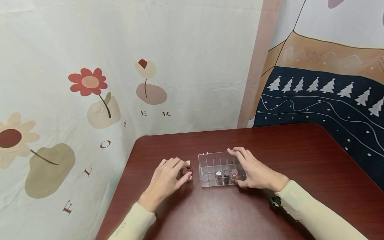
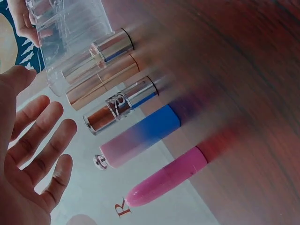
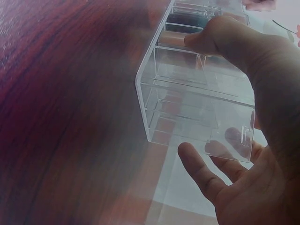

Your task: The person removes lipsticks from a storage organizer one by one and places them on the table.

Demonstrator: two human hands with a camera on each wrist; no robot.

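A clear divided organizer (image 1: 205,173) rests on the table, with three lipsticks (image 1: 219,178) standing in its front row. My right hand (image 1: 255,170) grips the organizer's right end, thumb at the front and fingers round the back. To the left of it, my left hand (image 1: 165,176) is beside a group of upright lipsticks and partly covers them in the head view. The left wrist view shows them in a row: a magenta tube (image 2: 168,180), a pink-and-blue tube (image 2: 140,136), a clear tube with brown (image 2: 121,104), a gold tube (image 2: 103,83) and a clear-and-gold tube (image 2: 99,54). Loosely bent left fingers hang apart from these tubes.
The dark red wooden table (image 1: 234,213) has rounded far corners. Behind it hangs a pale cloth (image 1: 195,66) printed with flowers and letters. A dark cloth with white trees (image 1: 318,100) hangs at the right. A black device (image 1: 275,202) sits at my right wrist.
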